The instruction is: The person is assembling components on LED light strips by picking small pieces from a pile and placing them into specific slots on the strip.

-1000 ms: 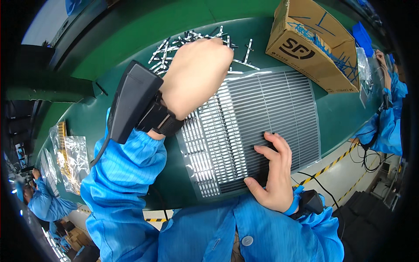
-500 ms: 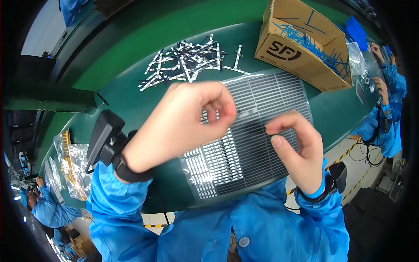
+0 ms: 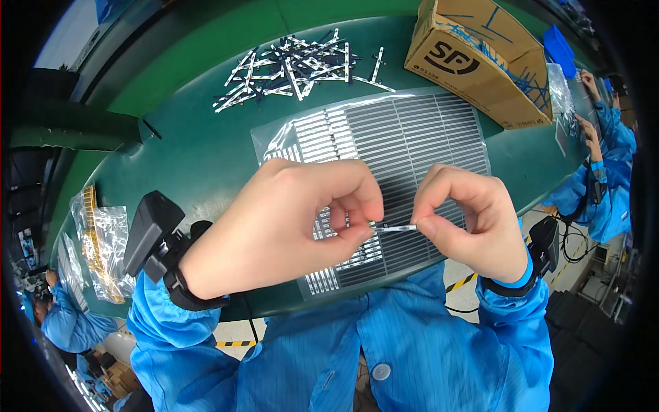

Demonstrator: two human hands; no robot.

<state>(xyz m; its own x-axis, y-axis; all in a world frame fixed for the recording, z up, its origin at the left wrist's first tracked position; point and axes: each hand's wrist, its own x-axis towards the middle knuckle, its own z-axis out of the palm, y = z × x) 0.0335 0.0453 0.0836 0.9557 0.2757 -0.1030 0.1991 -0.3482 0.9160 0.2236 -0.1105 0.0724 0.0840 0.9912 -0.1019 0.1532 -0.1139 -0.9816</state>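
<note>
A small black-and-white strip (image 3: 396,228) is stretched between my two hands. My left hand (image 3: 312,213) pinches its left end between thumb and fingertips. At its other end, my right hand (image 3: 467,216) grips it between thumb and forefinger. Below the hands lies a clear-edged sheet (image 3: 419,130) with dark slots in rows. White labelled strips (image 3: 309,137) fill rows on its left side, partly hidden by my left hand. Beyond the sheet, a loose pile of similar black-and-white strips (image 3: 295,65) is spread on the green table (image 3: 185,158).
At the back right stands an open cardboard box (image 3: 473,72) holding thin blue strips. Clear plastic bags (image 3: 110,240) with a yellow strip lie at the left edge. A blue tray (image 3: 559,51) sits behind the box. Co-workers' hands (image 3: 590,134) show at the far right.
My right hand has come to the strip and now grips its right end. My left hand has moved slightly nearer to me. The view has shifted a little.
</note>
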